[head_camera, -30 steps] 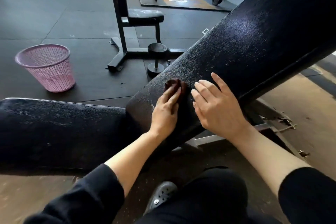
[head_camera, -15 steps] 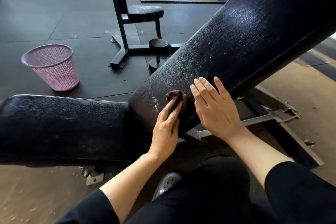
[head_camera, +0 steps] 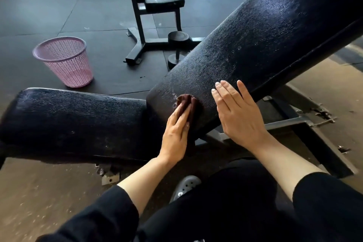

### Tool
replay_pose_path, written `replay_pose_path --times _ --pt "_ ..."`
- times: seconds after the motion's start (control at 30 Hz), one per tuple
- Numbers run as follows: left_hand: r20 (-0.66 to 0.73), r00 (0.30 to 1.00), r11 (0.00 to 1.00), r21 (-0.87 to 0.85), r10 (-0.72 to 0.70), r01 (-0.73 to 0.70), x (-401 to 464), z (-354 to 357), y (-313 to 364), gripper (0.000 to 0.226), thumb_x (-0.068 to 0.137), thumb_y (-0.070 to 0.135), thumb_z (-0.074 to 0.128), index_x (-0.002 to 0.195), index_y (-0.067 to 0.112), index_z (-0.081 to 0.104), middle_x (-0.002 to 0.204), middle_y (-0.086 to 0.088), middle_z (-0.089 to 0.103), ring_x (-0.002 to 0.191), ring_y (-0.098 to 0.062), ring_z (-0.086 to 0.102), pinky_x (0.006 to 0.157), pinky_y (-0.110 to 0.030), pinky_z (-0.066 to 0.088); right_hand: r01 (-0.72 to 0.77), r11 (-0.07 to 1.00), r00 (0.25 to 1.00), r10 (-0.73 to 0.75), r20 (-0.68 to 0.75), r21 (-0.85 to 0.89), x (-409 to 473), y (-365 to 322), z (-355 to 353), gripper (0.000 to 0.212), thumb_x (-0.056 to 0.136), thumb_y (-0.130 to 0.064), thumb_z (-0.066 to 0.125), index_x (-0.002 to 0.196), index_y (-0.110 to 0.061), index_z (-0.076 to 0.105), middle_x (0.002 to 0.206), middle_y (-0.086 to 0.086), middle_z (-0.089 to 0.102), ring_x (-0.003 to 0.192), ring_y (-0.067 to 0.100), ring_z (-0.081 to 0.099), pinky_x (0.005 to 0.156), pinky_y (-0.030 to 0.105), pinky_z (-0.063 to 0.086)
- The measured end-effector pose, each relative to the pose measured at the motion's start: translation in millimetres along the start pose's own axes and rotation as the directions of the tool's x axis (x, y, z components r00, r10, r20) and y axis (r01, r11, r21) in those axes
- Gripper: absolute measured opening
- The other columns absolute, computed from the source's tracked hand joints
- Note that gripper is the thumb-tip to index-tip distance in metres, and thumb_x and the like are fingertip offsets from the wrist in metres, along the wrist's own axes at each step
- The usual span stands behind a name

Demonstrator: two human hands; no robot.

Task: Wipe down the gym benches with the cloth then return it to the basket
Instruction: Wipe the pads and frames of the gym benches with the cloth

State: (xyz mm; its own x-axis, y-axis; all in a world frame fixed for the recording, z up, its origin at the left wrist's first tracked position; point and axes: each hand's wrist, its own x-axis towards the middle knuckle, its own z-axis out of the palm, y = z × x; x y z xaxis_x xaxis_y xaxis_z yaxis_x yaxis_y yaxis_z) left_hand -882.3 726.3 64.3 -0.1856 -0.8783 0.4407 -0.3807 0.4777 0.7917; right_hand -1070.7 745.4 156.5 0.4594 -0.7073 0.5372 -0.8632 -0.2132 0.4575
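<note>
The cloth is dark maroon. The inclined backrest pad and flat seat pad are black with a fine crackled grain that shines pale where light strikes. The mesh waste basket is pink with a lilac rim. The floor mats are dark grey. The clog is grey, the sleeves black.

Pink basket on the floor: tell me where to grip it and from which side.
Grip the pink basket by its open top rim, coming from above. It stands upright on the floor and tapers downward, so its mesh wall would likely slip through a hand, while the thicker rim gives an edge to pinch.
</note>
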Motion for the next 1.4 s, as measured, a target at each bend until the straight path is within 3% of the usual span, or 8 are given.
replay_pose_path --times 0.1,0.23,0.33,0.63,0.9,1.1,1.3,1.4 --pt "-0.097 0.982 0.986 -0.020 -0.165 0.164 13.8 3.2 0.8 0.050 0.095 0.013 0.045 0.144 0.023 0.043 0.155 0.005 0.031 0.143 -0.006 0.023 0.120 -0.036 0.019 -0.003 1.000 1.000 0.003 -0.004 -0.002 -1.3 -2.4 -1.2 0.045 0.093 -0.008 0.047 0.136 0.002 0.049 0.141 0.020 0.050 0.136 0.033 0.042 0.120 0.048 0.017" --pt "-0.030 0.999 0.999 0.036 0.017 -0.016 -29.7 13.8 26.8 0.054 0.092 0.005 0.047 0.145 0.013 0.043 0.155 -0.002 0.031 0.144 -0.014 0.027 0.119 -0.029 0.022 -0.009 1.000 1.000 0.009 0.016 0.008 -4.4 -7.5 -1.6 0.046 0.092 -0.008 0.042 0.137 0.002 0.048 0.143 0.020 0.048 0.138 0.033 0.040 0.120 0.048 0.015" --pt "0.032 0.996 0.997 -0.004 0.082 -0.082 -33.0 4.6 10.6 0.053 0.094 0.004 0.045 0.147 0.013 0.038 0.157 -0.003 0.027 0.145 -0.018 0.025 0.118 -0.042 0.026 0.027 1.000 0.999 -0.028 0.038 0.014 -7.2 -13.9 2.0 0.047 0.092 -0.008 0.040 0.137 0.002 0.048 0.143 0.020 0.047 0.138 0.033 0.039 0.120 0.048 0.014" --pt "-0.094 0.968 0.960 -0.178 -0.234 0.215 -25.6 4.0 0.3 0.052 0.094 0.015 0.043 0.143 0.031 0.038 0.153 0.016 0.030 0.144 -0.004 0.023 0.120 -0.050 0.014 0.044 0.999 0.997 -0.046 0.065 0.025 -11.7 -13.7 -0.4 0.051 0.086 -0.006 0.049 0.136 0.003 0.049 0.142 0.020 0.049 0.137 0.033 0.040 0.120 0.048 0.015" --pt "-0.009 1.000 0.999 -0.022 0.029 -0.029 -7.6 9.1 19.5 0.054 0.094 -0.002 0.047 0.144 0.018 0.045 0.155 0.005 0.031 0.145 -0.008 0.024 0.121 -0.041 0.015 0.075 0.997 0.993 -0.077 0.086 0.027 0.2 -22.2 -0.6 0.051 0.088 -0.010 0.048 0.138 0.002 0.048 0.143 0.018 0.049 0.138 0.031 0.039 0.121 0.047 0.014" --pt "-0.083 0.919 0.921 0.013 -0.386 0.389 -5.8 -29.4 -50.9 0.060 0.094 -0.006 0.044 0.143 0.029 0.034 0.147 0.019 0.022 0.146 -0.014 0.020 0.121 -0.046 0.014 0.057 0.998 0.998 -0.057 0.023 -0.008 5.6 -24.0 8.2 0.047 0.091 -0.012 0.053 0.136 0.001 0.052 0.139 0.017 0.054 0.135 0.029 0.045 0.119 0.047 0.019" --pt "0.035 0.999 1.000 -0.002 0.017 -0.017 22.5 2.4 6.1 0.051 0.095 0.005 0.044 0.144 0.020 0.045 0.156 0.004 0.030 0.146 -0.010 0.021 0.122 -0.034 0.007 0.048 0.998 0.998 -0.049 -0.033 -0.031 17.1 -28.4 11.4 0.043 0.089 -0.013 0.048 0.127 0.004 0.060 0.132 0.019 0.059 0.130 0.030 0.051 0.117 0.049 0.024" --pt "0.030 0.999 1.000 -0.008 0.019 -0.018 36.7 2.1 -13.1 0.051 0.096 0.002 0.042 0.144 0.016 0.044 0.157 0.002 0.028 0.146 -0.009 0.020 0.121 -0.041 0.014 0.078 0.995 0.997 -0.078 -0.005 -0.056 27.8 -25.0 11.6 0.045 0.088 -0.015 0.046 0.127 0.004 0.059 0.134 0.021 0.056 0.131 0.032 0.049 0.117 0.050 0.022"
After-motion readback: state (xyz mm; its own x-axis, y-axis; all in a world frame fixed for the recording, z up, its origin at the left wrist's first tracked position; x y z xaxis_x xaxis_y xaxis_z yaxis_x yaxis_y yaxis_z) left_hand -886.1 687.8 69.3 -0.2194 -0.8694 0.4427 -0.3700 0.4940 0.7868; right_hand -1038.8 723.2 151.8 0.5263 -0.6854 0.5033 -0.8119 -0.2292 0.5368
